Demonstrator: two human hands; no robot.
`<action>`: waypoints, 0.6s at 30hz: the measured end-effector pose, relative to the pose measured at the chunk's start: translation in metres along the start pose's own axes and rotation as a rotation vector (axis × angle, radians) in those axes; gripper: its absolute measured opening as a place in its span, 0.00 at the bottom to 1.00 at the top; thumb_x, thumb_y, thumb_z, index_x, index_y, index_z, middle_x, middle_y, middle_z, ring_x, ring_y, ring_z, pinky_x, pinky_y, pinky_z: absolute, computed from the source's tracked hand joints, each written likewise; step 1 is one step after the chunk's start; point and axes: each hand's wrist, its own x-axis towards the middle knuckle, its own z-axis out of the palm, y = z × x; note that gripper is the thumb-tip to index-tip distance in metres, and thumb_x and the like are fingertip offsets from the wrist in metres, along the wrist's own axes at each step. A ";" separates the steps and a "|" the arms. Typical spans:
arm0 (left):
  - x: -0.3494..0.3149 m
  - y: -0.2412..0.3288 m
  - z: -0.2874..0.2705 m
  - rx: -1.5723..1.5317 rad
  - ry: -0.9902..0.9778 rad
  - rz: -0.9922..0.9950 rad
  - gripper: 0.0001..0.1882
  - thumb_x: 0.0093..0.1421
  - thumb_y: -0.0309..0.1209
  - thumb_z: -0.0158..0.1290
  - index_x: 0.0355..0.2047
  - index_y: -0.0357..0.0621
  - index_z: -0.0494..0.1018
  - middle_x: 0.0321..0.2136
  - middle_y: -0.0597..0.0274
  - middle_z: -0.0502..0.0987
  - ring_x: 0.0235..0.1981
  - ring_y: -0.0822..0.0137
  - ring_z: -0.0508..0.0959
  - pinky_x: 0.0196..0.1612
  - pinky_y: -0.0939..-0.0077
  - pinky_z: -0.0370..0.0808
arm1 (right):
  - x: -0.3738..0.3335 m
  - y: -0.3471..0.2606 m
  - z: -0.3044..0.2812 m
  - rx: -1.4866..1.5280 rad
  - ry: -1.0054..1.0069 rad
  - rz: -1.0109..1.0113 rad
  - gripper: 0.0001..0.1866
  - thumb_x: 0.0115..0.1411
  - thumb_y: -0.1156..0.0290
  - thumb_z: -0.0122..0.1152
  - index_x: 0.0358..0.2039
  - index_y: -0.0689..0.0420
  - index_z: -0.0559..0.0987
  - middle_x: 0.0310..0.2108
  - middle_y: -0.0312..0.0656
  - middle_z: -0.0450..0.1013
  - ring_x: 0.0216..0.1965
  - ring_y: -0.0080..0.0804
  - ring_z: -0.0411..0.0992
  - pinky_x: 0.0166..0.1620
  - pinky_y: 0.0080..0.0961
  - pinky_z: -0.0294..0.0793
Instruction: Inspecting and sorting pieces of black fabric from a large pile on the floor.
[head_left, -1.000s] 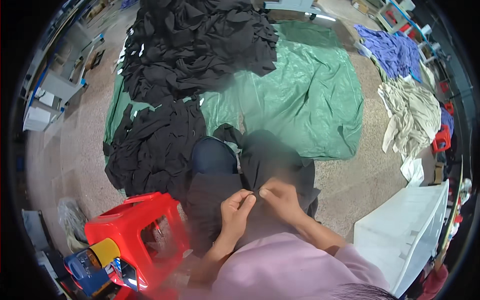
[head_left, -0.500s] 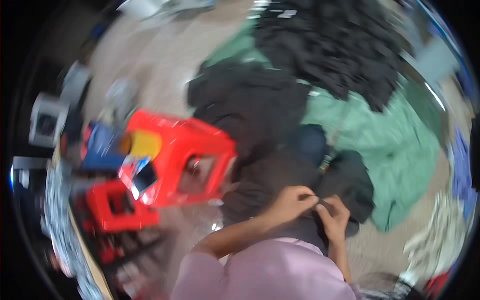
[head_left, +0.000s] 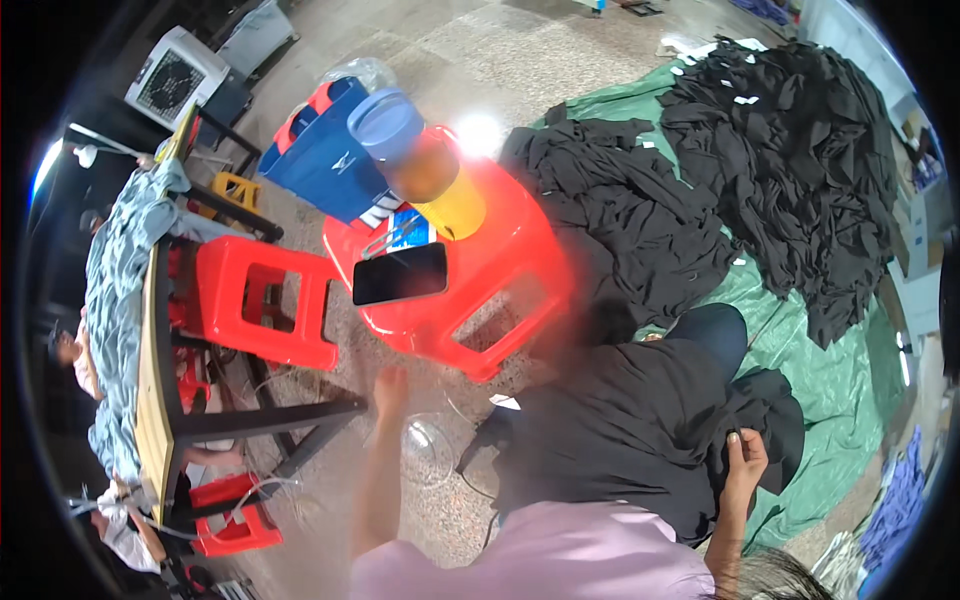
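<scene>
A black garment (head_left: 620, 420) lies across my lap. My right hand (head_left: 745, 460) pinches a fold of it near its right end. Out to the left, my left hand (head_left: 391, 392) is held over the floor, apart from the garment and just below a red plastic stool (head_left: 535, 260). Motion blurs its fingers, so their closing cannot be read. On the stool lie a black phone (head_left: 400, 274) and a bottle (head_left: 455, 200) with a blue lid and yellow lower part. A blue box-like bag (head_left: 325, 155) stands beside the bottle.
Heaps of black cloth (head_left: 790, 150) lie on a green sheet (head_left: 850, 400) to the right. At the left are a table with grey-blue cloth (head_left: 135, 260), a second red stool (head_left: 300, 345) and an air cooler (head_left: 178, 82). A thin cable loops on the floor.
My left hand has left the right hand and swung out left toward the stool. My right hand has shifted right with the cloth. The view has turned, and the picture is sharper.
</scene>
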 end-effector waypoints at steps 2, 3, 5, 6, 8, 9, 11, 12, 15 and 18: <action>0.041 -0.031 0.030 -0.368 -0.070 0.102 0.10 0.56 0.35 0.56 0.37 0.45 0.75 0.27 0.64 0.78 0.28 0.67 0.78 0.31 0.71 0.74 | -0.004 -0.003 0.013 -0.050 -0.049 -0.012 0.04 0.60 0.78 0.60 0.29 0.59 0.74 0.21 0.22 0.64 0.21 0.08 0.57 0.25 0.10 0.52; 0.054 -0.030 0.049 -0.742 -0.159 0.205 0.13 0.57 0.39 0.57 0.39 0.48 0.75 0.26 0.65 0.77 0.26 0.66 0.77 0.29 0.71 0.73 | -0.007 -0.004 0.013 -0.062 -0.022 -0.013 0.04 0.60 0.78 0.60 0.29 0.59 0.74 0.21 0.22 0.64 0.21 0.08 0.57 0.25 0.10 0.52; 0.064 -0.038 0.063 -0.862 -0.453 -0.126 0.13 0.57 0.44 0.56 0.35 0.51 0.74 0.21 0.67 0.75 0.21 0.70 0.74 0.25 0.75 0.72 | -0.013 -0.006 0.014 -0.117 -0.013 -0.035 0.04 0.60 0.79 0.59 0.29 0.59 0.74 0.21 0.23 0.64 0.21 0.08 0.56 0.24 0.10 0.51; 0.067 -0.043 0.066 -0.955 -0.711 -0.463 0.15 0.58 0.50 0.54 0.31 0.54 0.74 0.17 0.70 0.72 0.15 0.74 0.70 0.20 0.78 0.71 | -0.013 -0.006 0.016 -0.125 -0.011 -0.038 0.04 0.60 0.79 0.59 0.29 0.59 0.74 0.21 0.23 0.64 0.21 0.08 0.56 0.24 0.10 0.51; 0.081 -0.053 0.044 -0.800 -0.390 -0.350 0.18 0.56 0.56 0.51 0.27 0.57 0.71 0.15 0.70 0.70 0.09 0.72 0.63 0.10 0.77 0.61 | -0.009 -0.008 0.022 -0.125 -0.035 -0.088 0.04 0.60 0.79 0.59 0.29 0.59 0.73 0.21 0.23 0.63 0.21 0.08 0.56 0.24 0.10 0.51; 0.080 -0.058 0.032 -0.679 -0.249 -0.119 0.18 0.56 0.55 0.52 0.26 0.57 0.70 0.14 0.71 0.68 0.07 0.73 0.61 0.08 0.78 0.57 | -0.006 -0.005 0.023 -0.112 -0.067 -0.056 0.04 0.60 0.79 0.59 0.29 0.60 0.73 0.21 0.23 0.63 0.21 0.09 0.56 0.25 0.10 0.52; 0.065 0.002 0.033 -0.597 -0.208 -0.307 0.15 0.59 0.41 0.56 0.40 0.45 0.76 0.21 0.73 0.72 0.16 0.77 0.67 0.15 0.78 0.61 | -0.004 -0.004 0.018 -0.198 -0.018 -0.072 0.04 0.60 0.79 0.59 0.29 0.60 0.73 0.21 0.24 0.63 0.23 0.09 0.56 0.26 0.10 0.53; 0.056 0.022 0.011 -0.548 -0.240 -0.272 0.12 0.60 0.40 0.56 0.36 0.45 0.77 0.17 0.75 0.69 0.13 0.79 0.65 0.14 0.80 0.58 | -0.003 -0.004 0.017 -0.222 -0.032 -0.065 0.04 0.59 0.79 0.59 0.29 0.61 0.73 0.22 0.25 0.64 0.24 0.11 0.57 0.28 0.11 0.56; 0.016 0.092 -0.043 -0.635 -0.113 -0.184 0.13 0.64 0.41 0.51 0.30 0.45 0.77 0.11 0.79 0.57 0.09 0.82 0.57 0.11 0.83 0.50 | 0.004 0.000 0.020 -0.253 -0.091 -0.078 0.04 0.59 0.78 0.60 0.29 0.62 0.73 0.23 0.27 0.64 0.25 0.14 0.58 0.30 0.13 0.58; -0.006 0.127 -0.089 -0.724 -0.059 0.000 0.14 0.66 0.40 0.50 0.30 0.43 0.76 0.10 0.78 0.57 0.08 0.83 0.55 0.10 0.84 0.48 | 0.006 0.000 0.022 -0.218 -0.133 -0.083 0.05 0.59 0.78 0.60 0.29 0.63 0.72 0.23 0.28 0.65 0.27 0.15 0.59 0.31 0.14 0.60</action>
